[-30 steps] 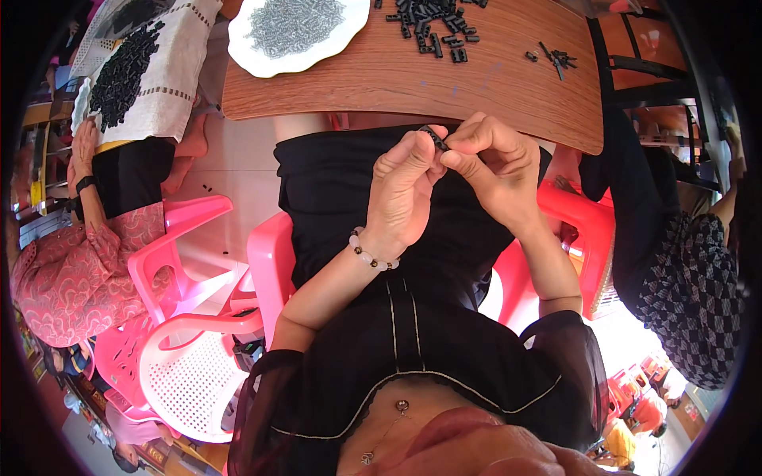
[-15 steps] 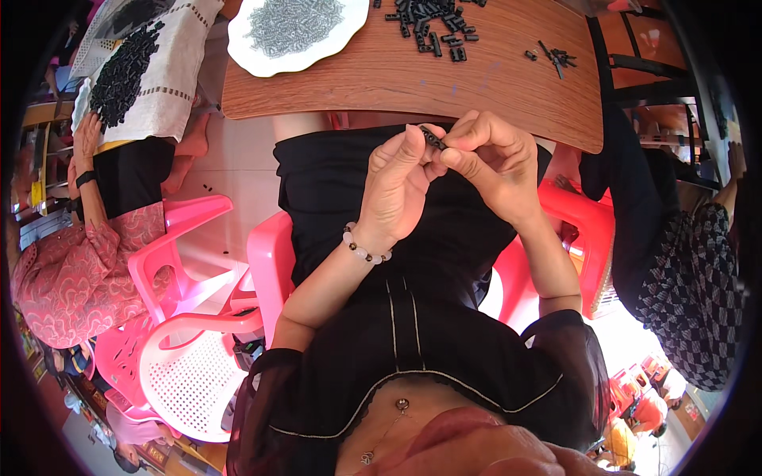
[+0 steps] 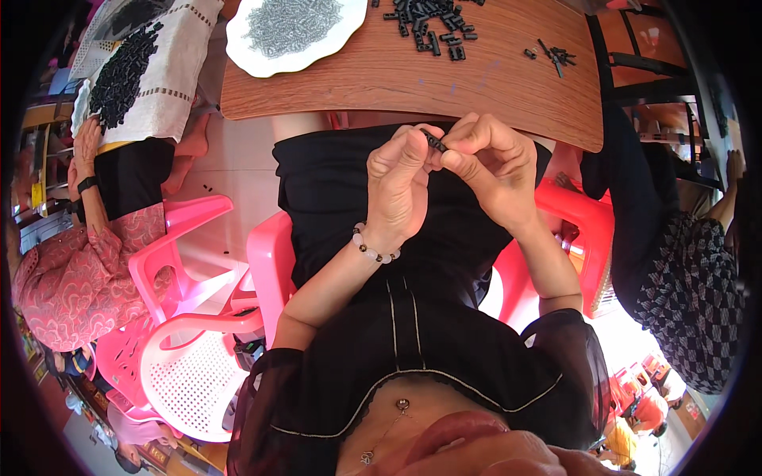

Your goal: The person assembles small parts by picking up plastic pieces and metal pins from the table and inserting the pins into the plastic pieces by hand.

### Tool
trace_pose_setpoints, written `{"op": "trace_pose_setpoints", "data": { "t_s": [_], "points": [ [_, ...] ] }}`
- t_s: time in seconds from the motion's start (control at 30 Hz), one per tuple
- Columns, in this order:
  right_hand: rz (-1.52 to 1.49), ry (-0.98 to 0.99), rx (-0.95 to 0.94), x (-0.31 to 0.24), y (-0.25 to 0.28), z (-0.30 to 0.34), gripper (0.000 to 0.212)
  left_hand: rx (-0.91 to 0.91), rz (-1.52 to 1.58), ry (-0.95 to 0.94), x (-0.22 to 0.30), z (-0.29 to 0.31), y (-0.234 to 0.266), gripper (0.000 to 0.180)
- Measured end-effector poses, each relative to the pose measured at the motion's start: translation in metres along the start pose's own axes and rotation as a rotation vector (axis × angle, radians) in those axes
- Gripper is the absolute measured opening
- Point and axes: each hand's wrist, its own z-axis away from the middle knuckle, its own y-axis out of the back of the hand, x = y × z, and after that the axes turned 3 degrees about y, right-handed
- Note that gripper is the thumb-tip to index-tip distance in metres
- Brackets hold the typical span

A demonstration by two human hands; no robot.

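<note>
Between my two hands, above my lap and just short of the table's near edge, is a small black cylindrical part (image 3: 433, 142) with ridges or holes along it. My left hand (image 3: 399, 176), wearing a beaded bracelet at the wrist, pinches one end between thumb and fingers. Thumb and index finger of my right hand (image 3: 498, 165) close on the other end. Fingers hide much of the part. On the wooden table (image 3: 341, 94) lies a pile of similar black parts (image 3: 432, 24), and a white scalloped plate (image 3: 235, 49) holds many small clear pieces (image 3: 294, 25).
A few thin dark pieces (image 3: 559, 57) lie at the table's right. Left of me, a co-worker's hand (image 3: 89, 131) rests by a black heap (image 3: 125, 75) on a white cloth (image 3: 176, 59). Pink chairs (image 3: 178, 262) stand close at my left; another person (image 3: 686, 293) is at right.
My left hand has shifted and turned slightly at the wrist around the black part. The right hand stays nearly still, its pinch kept.
</note>
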Motion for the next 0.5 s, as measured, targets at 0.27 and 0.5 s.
{"op": "trace_pose_setpoints", "data": {
  "t_s": [0.27, 0.5],
  "points": [
    [-0.021, -0.004, -0.015, 0.003, -0.003, 0.003, 0.01, -0.003, -0.132, -0.121, -0.005, 0.005, -0.001, 0.029],
    [0.471, 0.017, -0.071, -0.01, 0.005, -0.001, 0.023, 0.018, -0.032, 0.0, -0.003, 0.008, -0.001, 0.03]
  ]
}}
